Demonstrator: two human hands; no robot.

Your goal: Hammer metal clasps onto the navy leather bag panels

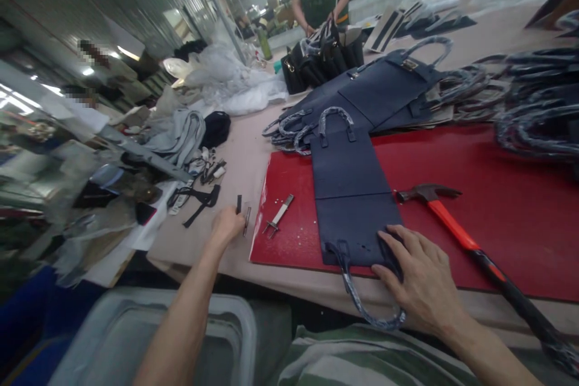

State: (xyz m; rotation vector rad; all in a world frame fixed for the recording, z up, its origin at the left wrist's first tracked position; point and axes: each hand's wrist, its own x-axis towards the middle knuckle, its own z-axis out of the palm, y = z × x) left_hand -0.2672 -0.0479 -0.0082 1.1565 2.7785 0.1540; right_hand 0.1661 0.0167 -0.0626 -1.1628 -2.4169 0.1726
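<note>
A navy bag panel [353,181] lies across a red board, with a plastic-wrapped handle at each end. On the panel's near right corner rests my right hand [418,277], fingers spread, beside the near handle [355,295], which hangs over the table edge. My left hand [227,224] is on the table left of the board, its fingers curled together. A small dark strip [239,204] shows at its fingertips, and a thin metal rod [246,221] lies close by. A metal pronged punch [281,213] lies on the board between my hands.
Right of the panel, a claw hammer [452,226] lies on the red board [511,205]. More navy bag panels [384,93] are piled behind it. Black straps [199,198] and clear plastic wrapping [230,72] are on the left. Across the table, a person handles black bags [316,57]. A grey tub [246,319] stands below.
</note>
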